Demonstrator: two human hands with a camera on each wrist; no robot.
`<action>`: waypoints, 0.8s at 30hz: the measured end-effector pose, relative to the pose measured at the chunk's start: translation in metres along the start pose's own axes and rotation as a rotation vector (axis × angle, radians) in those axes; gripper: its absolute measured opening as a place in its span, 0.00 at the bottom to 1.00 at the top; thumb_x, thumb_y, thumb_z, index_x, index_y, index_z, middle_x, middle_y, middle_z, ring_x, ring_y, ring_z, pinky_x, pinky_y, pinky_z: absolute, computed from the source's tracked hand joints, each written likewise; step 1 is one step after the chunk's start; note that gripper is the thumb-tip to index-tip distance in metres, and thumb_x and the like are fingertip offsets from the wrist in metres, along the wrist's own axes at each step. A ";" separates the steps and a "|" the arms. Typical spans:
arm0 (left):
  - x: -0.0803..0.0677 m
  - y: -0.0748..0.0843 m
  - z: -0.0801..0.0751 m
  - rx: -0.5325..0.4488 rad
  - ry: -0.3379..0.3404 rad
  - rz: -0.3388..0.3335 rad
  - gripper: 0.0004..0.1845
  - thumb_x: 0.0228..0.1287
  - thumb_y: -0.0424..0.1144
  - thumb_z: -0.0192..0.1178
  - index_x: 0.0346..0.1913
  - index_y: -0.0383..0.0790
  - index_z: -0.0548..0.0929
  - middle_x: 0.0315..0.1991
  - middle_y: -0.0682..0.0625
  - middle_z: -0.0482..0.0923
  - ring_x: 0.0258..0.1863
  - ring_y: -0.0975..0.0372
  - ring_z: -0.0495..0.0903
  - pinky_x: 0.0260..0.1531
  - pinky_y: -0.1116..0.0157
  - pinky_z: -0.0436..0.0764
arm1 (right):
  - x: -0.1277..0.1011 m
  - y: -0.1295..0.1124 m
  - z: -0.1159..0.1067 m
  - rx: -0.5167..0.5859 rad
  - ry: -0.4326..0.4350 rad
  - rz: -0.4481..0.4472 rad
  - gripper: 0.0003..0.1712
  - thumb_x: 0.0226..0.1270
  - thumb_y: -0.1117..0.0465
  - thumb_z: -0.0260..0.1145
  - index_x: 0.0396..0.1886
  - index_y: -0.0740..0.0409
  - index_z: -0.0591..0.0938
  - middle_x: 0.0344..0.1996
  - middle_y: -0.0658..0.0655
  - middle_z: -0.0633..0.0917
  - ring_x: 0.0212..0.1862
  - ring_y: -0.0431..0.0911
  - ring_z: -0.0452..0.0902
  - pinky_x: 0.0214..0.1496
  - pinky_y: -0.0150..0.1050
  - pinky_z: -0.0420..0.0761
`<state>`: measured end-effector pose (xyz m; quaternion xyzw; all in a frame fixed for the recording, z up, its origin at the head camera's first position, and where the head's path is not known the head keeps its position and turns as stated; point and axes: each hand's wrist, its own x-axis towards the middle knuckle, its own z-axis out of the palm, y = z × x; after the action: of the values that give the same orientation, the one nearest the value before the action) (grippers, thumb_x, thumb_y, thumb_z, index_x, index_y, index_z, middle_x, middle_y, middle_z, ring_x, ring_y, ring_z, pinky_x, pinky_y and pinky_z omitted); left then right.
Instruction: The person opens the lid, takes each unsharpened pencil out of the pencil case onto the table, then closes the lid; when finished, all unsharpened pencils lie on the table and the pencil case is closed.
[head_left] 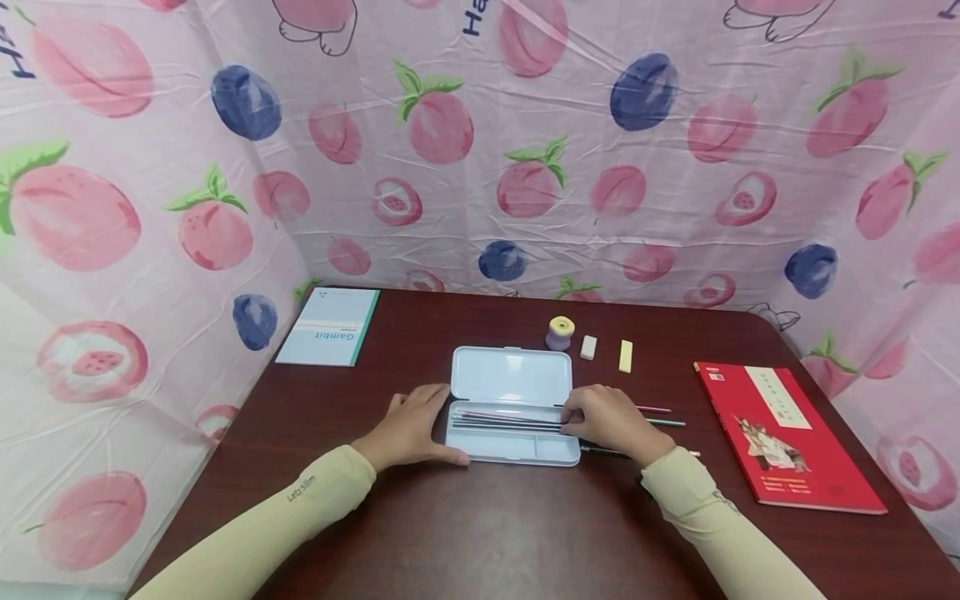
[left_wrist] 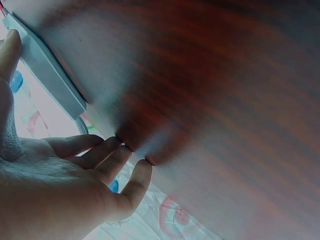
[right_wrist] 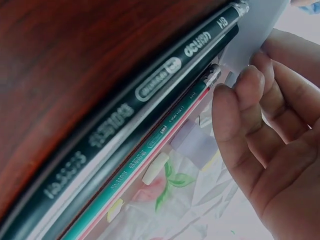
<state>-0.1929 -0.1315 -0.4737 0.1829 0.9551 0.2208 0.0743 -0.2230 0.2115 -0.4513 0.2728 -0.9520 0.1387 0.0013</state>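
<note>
Pencils (head_left: 510, 419) lie partly in the open case (head_left: 510, 379), right hand (head_left: 611, 421) fingers curled on them, left hand (head_left: 411, 427) flat, steadying; more wait on the worktop (head_left: 480, 517).

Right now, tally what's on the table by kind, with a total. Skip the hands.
Pencil case, open, pencils inside: 1
Pencils lying outside the case by the right hand: at least 3
Books: 2, teal notebook and red book
Erasers: 2, white eraser and yellow eraser
Purple-and-yellow sharpener: 1
Total: 9, pencils inside the case uncounted
</note>
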 end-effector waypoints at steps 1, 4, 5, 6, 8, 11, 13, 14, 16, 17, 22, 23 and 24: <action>0.000 0.000 0.000 0.000 0.000 0.001 0.70 0.46 0.72 0.79 0.84 0.36 0.60 0.82 0.41 0.64 0.83 0.47 0.61 0.73 0.41 0.63 | 0.000 0.000 0.001 -0.005 0.007 -0.004 0.05 0.59 0.62 0.83 0.29 0.49 0.93 0.24 0.42 0.86 0.27 0.34 0.70 0.33 0.35 0.76; 0.000 0.000 0.000 0.001 0.001 0.005 0.70 0.46 0.73 0.79 0.84 0.36 0.60 0.82 0.41 0.64 0.83 0.47 0.61 0.73 0.40 0.63 | -0.002 0.002 0.002 -0.027 0.030 -0.022 0.05 0.58 0.61 0.83 0.29 0.48 0.93 0.25 0.42 0.87 0.28 0.33 0.75 0.34 0.36 0.79; 0.000 -0.001 0.001 0.002 0.002 0.006 0.70 0.46 0.73 0.79 0.84 0.36 0.60 0.82 0.41 0.64 0.83 0.47 0.61 0.72 0.40 0.63 | -0.002 0.002 0.003 -0.033 0.036 -0.027 0.05 0.58 0.61 0.84 0.30 0.48 0.93 0.26 0.42 0.88 0.29 0.34 0.77 0.35 0.36 0.81; 0.000 -0.001 0.001 0.002 0.003 0.007 0.70 0.46 0.73 0.79 0.84 0.35 0.60 0.82 0.41 0.64 0.83 0.47 0.61 0.72 0.40 0.63 | -0.003 0.003 0.003 -0.039 0.042 -0.031 0.05 0.58 0.61 0.84 0.30 0.48 0.94 0.27 0.42 0.88 0.30 0.34 0.79 0.36 0.37 0.82; 0.000 -0.001 0.001 0.001 0.003 0.009 0.70 0.46 0.73 0.79 0.84 0.35 0.60 0.82 0.41 0.64 0.83 0.47 0.62 0.72 0.40 0.64 | -0.004 0.004 0.004 -0.055 0.056 -0.044 0.05 0.57 0.60 0.84 0.31 0.48 0.94 0.29 0.43 0.89 0.33 0.35 0.83 0.38 0.39 0.84; 0.000 -0.001 0.001 -0.002 0.004 0.010 0.70 0.46 0.73 0.79 0.84 0.35 0.60 0.82 0.41 0.64 0.82 0.47 0.62 0.72 0.41 0.64 | -0.006 0.005 0.004 -0.067 0.072 -0.058 0.05 0.57 0.60 0.84 0.32 0.48 0.95 0.30 0.44 0.90 0.34 0.37 0.84 0.39 0.40 0.85; 0.000 -0.001 0.000 -0.004 0.004 0.008 0.70 0.46 0.73 0.79 0.84 0.35 0.60 0.82 0.41 0.64 0.82 0.47 0.62 0.72 0.41 0.63 | -0.007 0.005 0.004 -0.074 0.081 -0.065 0.05 0.57 0.59 0.85 0.32 0.49 0.95 0.30 0.44 0.90 0.34 0.37 0.84 0.39 0.39 0.85; 0.000 0.000 0.000 -0.004 0.004 0.008 0.70 0.45 0.73 0.79 0.84 0.35 0.60 0.82 0.41 0.64 0.82 0.47 0.62 0.72 0.41 0.63 | -0.008 0.005 0.003 -0.075 0.084 -0.068 0.05 0.56 0.59 0.85 0.32 0.49 0.95 0.30 0.44 0.90 0.34 0.37 0.85 0.39 0.39 0.85; 0.000 0.000 0.001 -0.005 0.005 0.006 0.70 0.45 0.72 0.80 0.83 0.35 0.60 0.82 0.41 0.64 0.82 0.47 0.62 0.72 0.41 0.63 | -0.009 0.005 0.003 -0.080 0.091 -0.076 0.06 0.56 0.59 0.85 0.33 0.49 0.95 0.31 0.45 0.90 0.34 0.38 0.85 0.39 0.39 0.85; 0.000 -0.001 0.001 -0.004 0.006 0.005 0.70 0.45 0.72 0.80 0.83 0.35 0.60 0.82 0.41 0.64 0.82 0.47 0.62 0.72 0.40 0.64 | -0.009 0.005 0.003 -0.083 0.094 -0.080 0.06 0.56 0.59 0.85 0.33 0.49 0.95 0.31 0.45 0.90 0.34 0.38 0.85 0.38 0.39 0.85; 0.000 0.000 0.001 0.000 0.008 0.007 0.70 0.45 0.73 0.80 0.83 0.35 0.60 0.82 0.40 0.64 0.82 0.47 0.62 0.72 0.40 0.64 | -0.011 0.005 0.004 -0.100 0.113 -0.106 0.06 0.56 0.60 0.85 0.34 0.49 0.95 0.31 0.45 0.90 0.34 0.39 0.86 0.38 0.40 0.85; 0.000 0.000 0.001 0.000 0.008 0.007 0.70 0.45 0.73 0.79 0.83 0.35 0.60 0.82 0.40 0.64 0.82 0.47 0.62 0.72 0.40 0.64 | -0.012 0.006 0.004 -0.102 0.116 -0.109 0.06 0.57 0.60 0.85 0.34 0.49 0.95 0.31 0.45 0.90 0.34 0.39 0.86 0.38 0.40 0.85; 0.000 0.000 0.001 0.000 0.008 0.008 0.70 0.45 0.73 0.79 0.83 0.35 0.60 0.82 0.40 0.64 0.82 0.47 0.62 0.72 0.40 0.64 | -0.012 0.006 0.004 -0.106 0.118 -0.112 0.06 0.57 0.60 0.85 0.34 0.49 0.95 0.30 0.45 0.90 0.34 0.39 0.86 0.38 0.40 0.85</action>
<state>-0.1924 -0.1316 -0.4744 0.1856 0.9547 0.2217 0.0695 -0.2152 0.2215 -0.4579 0.3163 -0.9396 0.1040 0.0796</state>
